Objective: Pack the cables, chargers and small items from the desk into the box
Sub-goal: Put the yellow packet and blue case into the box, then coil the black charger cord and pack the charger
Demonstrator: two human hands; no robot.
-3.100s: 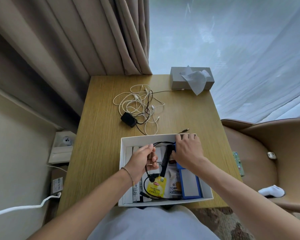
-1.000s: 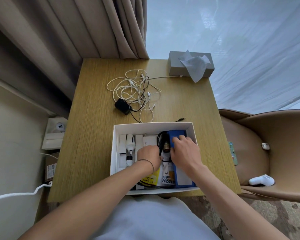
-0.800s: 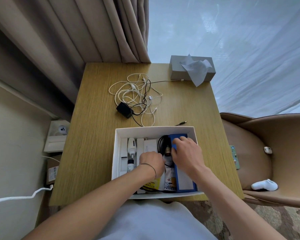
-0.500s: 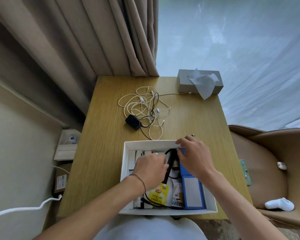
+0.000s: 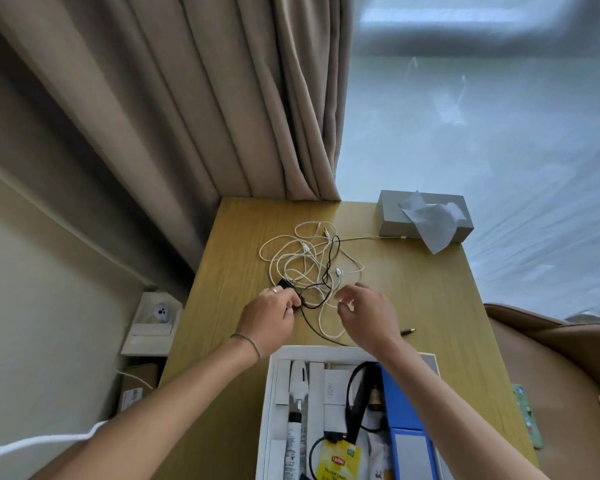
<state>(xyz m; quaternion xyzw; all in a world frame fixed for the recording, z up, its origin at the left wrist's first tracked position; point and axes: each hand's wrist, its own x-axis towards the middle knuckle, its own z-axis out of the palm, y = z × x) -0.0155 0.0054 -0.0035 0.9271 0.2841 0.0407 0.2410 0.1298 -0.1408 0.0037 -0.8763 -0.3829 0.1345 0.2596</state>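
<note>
Reaching over the box [image 5: 269, 393] at the bottom of the frame, both hands are sitting at the near edge of the cable tangle [image 5: 309, 265] in the middle of the surface [image 5: 430, 299]. Left hand [image 5: 269, 318] is curling its fingers around the black charger [image 5: 286, 285]. Right hand [image 5: 368, 315] is hovering loosely curled just right of the loops; can't tell if it's pinching a strand. My guess: the cords are handling light and floppy and snagging on each other, so grabbing the stiff charger brick and scooping the bundle's middle beats pulling one end.
</note>
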